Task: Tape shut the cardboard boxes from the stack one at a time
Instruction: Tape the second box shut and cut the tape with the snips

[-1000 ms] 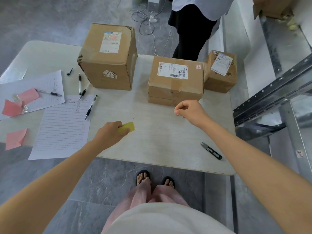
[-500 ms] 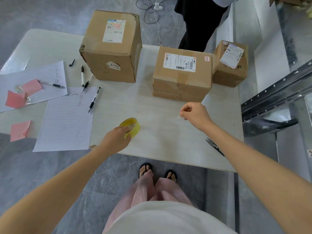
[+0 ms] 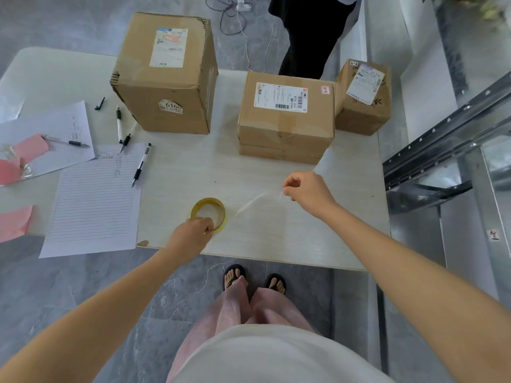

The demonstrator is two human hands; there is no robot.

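My left hand (image 3: 190, 234) grips a yellowish roll of clear tape (image 3: 208, 214) just above the table's near edge. My right hand (image 3: 307, 190) pinches the free end of a clear tape strip (image 3: 253, 202) that stretches from the roll. Three cardboard boxes stand at the back of the table: a tall box (image 3: 166, 76) at the left, a flat box (image 3: 286, 111) stacked on another flat box in the middle, and a small box (image 3: 363, 98) at the right. All carry shipping labels.
Lined paper (image 3: 94, 200), several pens (image 3: 141, 165) and pink notes (image 3: 13, 222) lie on the left of the white table (image 3: 304, 239). A person in dark trousers (image 3: 309, 31) stands behind the table. A metal rack (image 3: 448, 150) is to the right.
My left hand has turned the roll so its ring faces up and has drawn nearer the table edge. My right hand has pulled away to the right, stretching a strip of tape out.
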